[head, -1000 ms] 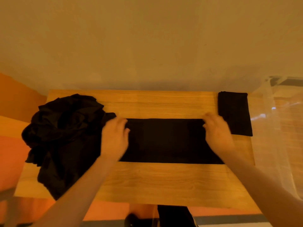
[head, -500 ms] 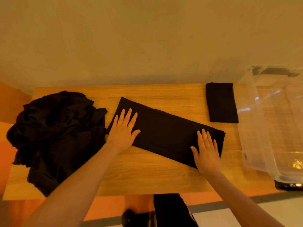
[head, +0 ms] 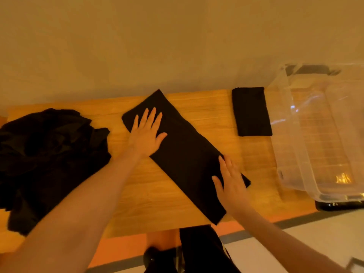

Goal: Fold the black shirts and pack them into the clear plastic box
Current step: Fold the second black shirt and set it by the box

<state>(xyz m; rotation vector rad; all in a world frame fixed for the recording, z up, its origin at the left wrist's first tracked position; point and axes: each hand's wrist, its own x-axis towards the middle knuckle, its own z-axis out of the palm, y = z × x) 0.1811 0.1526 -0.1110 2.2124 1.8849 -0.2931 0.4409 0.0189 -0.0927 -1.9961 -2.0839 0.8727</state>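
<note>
Flat-fingered, both left hand (head: 146, 133) and right hand (head: 231, 181) press the long folded black shirt (head: 185, 154) (lying diagonally) on the wooden table (head: 137, 186).

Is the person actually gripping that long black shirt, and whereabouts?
No grip. Both hands lie flat with straight fingers, pressing the shirt on the table: left hand near its far end, right hand near its near end.

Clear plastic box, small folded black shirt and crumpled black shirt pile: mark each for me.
Clear plastic box (head: 291, 123): head view, near left wall.
Small folded black shirt (head: 251, 112): head view, centre of cloth.
Crumpled black shirt pile (head: 49, 154): head view, middle of heap.
</note>
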